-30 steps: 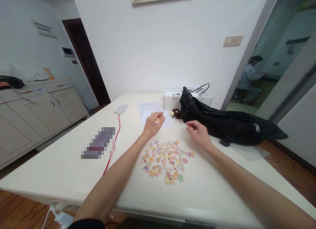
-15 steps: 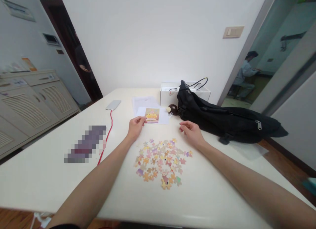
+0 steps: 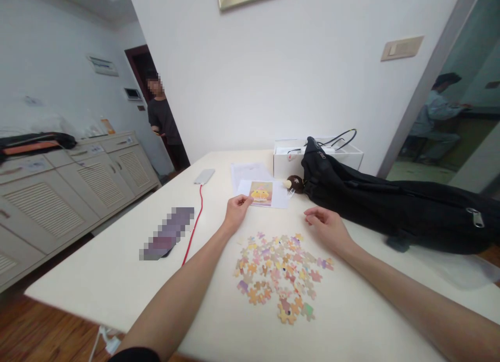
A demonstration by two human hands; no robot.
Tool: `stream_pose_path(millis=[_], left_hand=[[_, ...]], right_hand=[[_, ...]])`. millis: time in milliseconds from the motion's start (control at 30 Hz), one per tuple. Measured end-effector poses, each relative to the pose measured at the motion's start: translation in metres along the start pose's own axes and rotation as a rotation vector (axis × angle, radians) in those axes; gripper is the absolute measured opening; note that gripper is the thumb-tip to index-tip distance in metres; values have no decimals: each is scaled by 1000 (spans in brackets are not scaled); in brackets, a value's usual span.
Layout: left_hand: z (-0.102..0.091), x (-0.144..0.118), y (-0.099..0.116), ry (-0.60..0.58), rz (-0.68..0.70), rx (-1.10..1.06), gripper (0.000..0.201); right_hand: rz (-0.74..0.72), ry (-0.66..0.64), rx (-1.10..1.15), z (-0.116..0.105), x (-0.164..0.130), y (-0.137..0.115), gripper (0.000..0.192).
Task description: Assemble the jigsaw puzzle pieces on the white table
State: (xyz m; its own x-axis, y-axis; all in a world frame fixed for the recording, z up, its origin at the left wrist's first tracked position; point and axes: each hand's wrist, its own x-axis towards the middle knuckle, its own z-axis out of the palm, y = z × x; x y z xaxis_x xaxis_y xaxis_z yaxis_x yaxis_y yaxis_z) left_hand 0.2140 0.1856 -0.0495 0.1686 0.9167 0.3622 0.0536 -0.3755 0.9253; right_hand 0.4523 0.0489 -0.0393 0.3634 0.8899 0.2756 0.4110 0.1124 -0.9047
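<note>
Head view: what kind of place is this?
Probably a room in a home: a white table with loose puzzle pieces, cream cabinets along the wall, and a doorway where another person stands.

A home dining room: white table, louvered sideboard, wood floor.

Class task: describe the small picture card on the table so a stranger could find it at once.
Start at the white table and find the pile of loose puzzle pieces. Just beyond it, the left hand touches the picture card. Unlike the blank white papers nearby, it shows a yellow cartoon figure.
</note>
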Motion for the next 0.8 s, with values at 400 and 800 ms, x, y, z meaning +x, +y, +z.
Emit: stream_pose_path(millis=[400,800], left_hand=[[-1,4,-10,135,-120,37,49],[-9,8,-10,181,-56,-130,39]], right_hand=[[-72,25,-14,0,-2,0,15],[50,220,-6,7,-9,-12,47]])
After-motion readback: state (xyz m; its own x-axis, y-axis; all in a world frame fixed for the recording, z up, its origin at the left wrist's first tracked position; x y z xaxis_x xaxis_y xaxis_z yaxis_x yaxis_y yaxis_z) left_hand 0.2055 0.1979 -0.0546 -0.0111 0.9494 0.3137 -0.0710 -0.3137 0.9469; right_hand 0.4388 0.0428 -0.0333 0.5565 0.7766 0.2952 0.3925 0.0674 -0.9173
